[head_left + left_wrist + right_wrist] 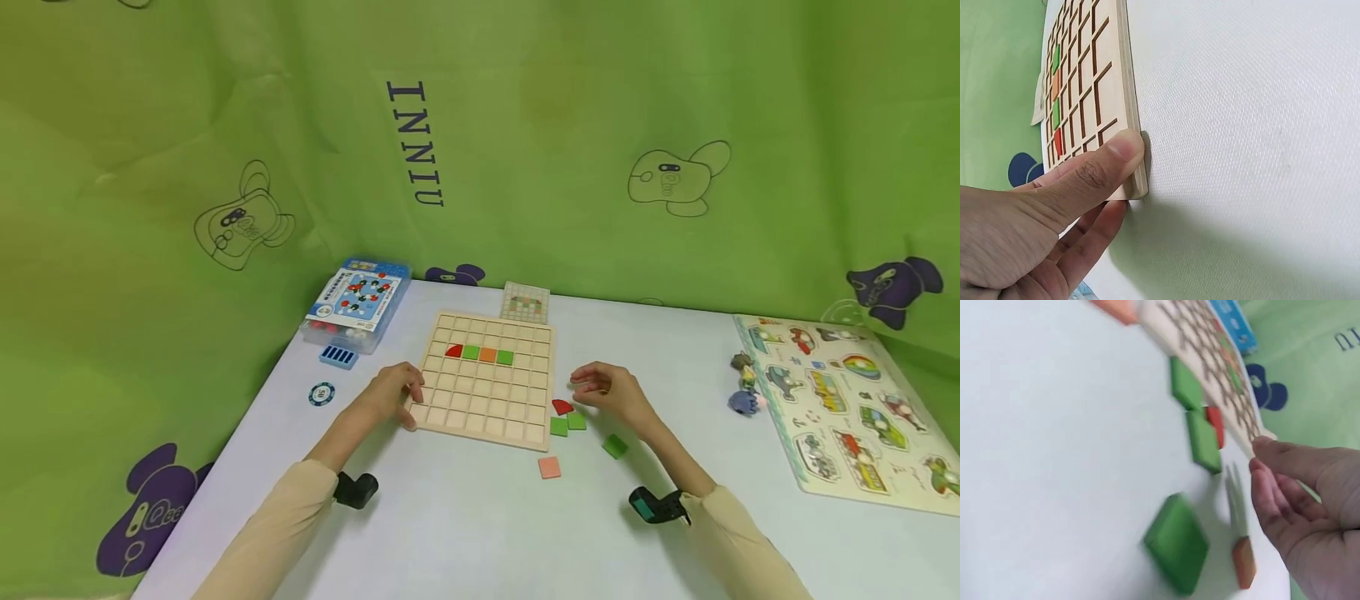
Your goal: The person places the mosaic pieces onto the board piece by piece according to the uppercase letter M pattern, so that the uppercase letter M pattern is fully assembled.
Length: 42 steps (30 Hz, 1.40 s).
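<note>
A square wooden grid board (480, 408) lies flat, its upper part bearing a row of a red quarter-circle (453, 352), a green square (471, 353), an orange square (487, 355) and another green square (506, 357). My left hand (392, 392) holds the board's near-left corner; in the left wrist view the thumb (1125, 145) presses its edge. Just right of the board, my right hand (611, 392) hovers with fingers loosely bent and nothing between them. Near it lie a red quarter-circle (562, 407), several green squares (1177, 545) and an orange piece (1244, 562).
A salmon square (550, 467) lies in front of the board. Behind stands a pattern card (526, 302). To the left are a boxed set (356, 304), a blue striped piece (338, 357) and a round chip (322, 393). Small figures (745, 392) and a picture puzzle (847, 408) lie right.
</note>
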Each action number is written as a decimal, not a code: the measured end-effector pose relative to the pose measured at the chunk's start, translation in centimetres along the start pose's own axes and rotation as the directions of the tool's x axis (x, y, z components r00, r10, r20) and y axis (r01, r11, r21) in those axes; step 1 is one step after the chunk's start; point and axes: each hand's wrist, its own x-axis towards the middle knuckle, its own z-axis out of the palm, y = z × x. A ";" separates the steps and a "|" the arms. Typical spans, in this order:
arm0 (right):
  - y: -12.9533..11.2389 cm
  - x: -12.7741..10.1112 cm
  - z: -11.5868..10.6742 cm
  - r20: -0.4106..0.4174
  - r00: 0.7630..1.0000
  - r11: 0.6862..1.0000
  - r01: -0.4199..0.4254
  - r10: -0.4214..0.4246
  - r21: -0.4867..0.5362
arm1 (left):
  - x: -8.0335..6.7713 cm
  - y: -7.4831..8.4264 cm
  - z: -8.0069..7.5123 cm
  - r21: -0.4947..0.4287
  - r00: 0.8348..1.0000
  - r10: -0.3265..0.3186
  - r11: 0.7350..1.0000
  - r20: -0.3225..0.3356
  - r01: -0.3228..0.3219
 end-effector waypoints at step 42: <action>1.4 2.7 0.6 -0.179 0.983 0.989 0.001 -0.028 -0.151 | -0.2 -0.2 0.3 -0.016 1.000 0.022 1.000 -0.007 -0.022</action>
